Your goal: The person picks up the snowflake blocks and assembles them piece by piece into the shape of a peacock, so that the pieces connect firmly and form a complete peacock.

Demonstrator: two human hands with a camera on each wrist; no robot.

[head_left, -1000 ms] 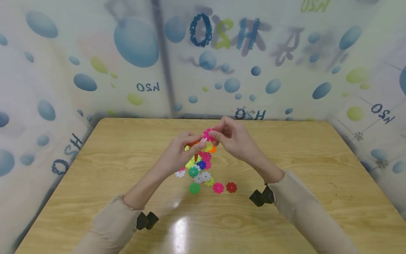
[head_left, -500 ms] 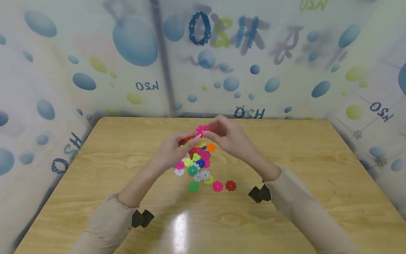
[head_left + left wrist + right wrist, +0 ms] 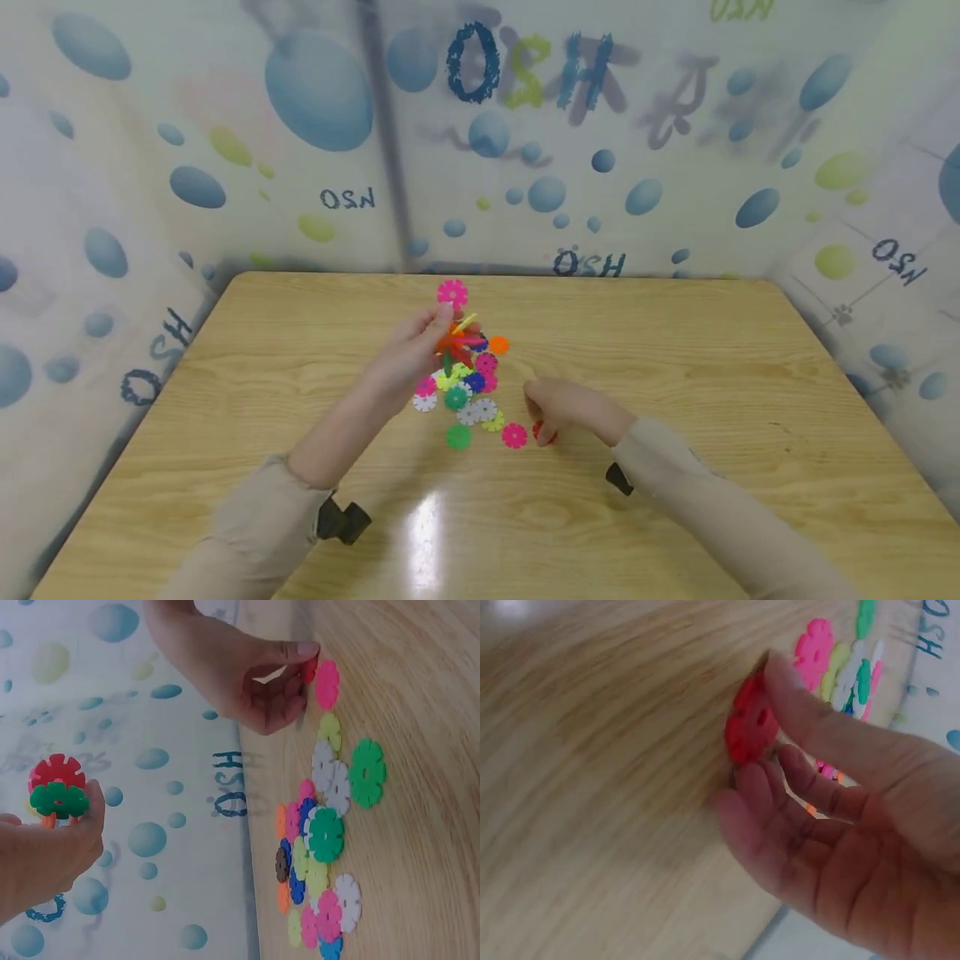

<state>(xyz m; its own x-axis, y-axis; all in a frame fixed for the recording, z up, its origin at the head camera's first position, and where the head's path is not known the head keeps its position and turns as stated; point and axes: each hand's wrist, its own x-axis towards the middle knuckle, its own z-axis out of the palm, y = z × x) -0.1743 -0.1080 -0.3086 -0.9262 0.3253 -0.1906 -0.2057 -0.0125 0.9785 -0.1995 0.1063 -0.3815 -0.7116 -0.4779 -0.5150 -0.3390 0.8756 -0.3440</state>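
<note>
My left hand (image 3: 411,350) grips a cluster of joined notched plastic discs (image 3: 456,342) above the table, in red, orange, green and yellow. A pink disc (image 3: 452,293) stands up from its top by the thumb. In the left wrist view, a green disc (image 3: 58,801) of that cluster faces the camera. Low at the table, my right hand (image 3: 577,407) has its thumb and fingers at opposite edges of a red notched disc (image 3: 751,724), pinching it. A flat pink disc (image 3: 513,436) lies just left of it.
Several loose notched discs lie in a pile between the hands, among them a green disc (image 3: 458,437), a white disc (image 3: 425,402) and an orange disc (image 3: 498,344). Behind the wooden table (image 3: 675,350) hangs a patterned curtain (image 3: 547,150).
My right hand has let go of the pink disc on the cluster and come down toward me to the red disc. The left hand keeps the cluster, now turned with the pink disc upright.
</note>
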